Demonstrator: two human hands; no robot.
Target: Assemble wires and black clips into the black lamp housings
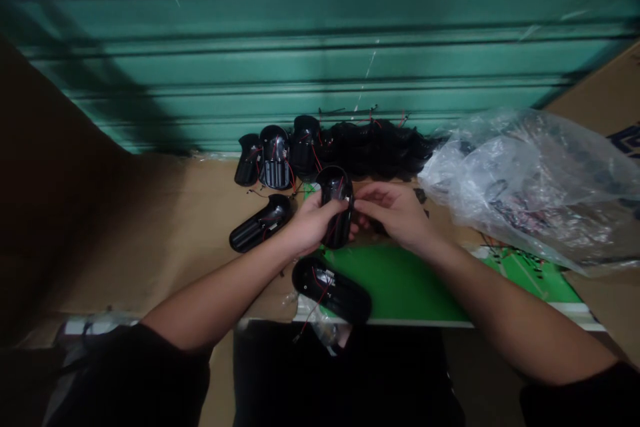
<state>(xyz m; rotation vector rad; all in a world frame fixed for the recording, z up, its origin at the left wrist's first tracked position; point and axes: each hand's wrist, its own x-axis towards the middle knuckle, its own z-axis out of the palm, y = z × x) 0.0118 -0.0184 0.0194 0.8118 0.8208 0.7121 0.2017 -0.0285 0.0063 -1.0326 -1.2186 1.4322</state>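
Left hand (316, 221) clasps black casing (336, 230), right hand (395, 212) curled alongside, grip unclear, green board (405, 283) below, green wall (280, 60) beyond

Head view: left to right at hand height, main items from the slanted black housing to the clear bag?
Slanted black housing → held black housing → right hand → clear plastic bag.

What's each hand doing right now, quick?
Left hand: closed, holding a black plastic housing with a red wire.
Right hand: at the housing's right edge; whether it grips anything can't be told.
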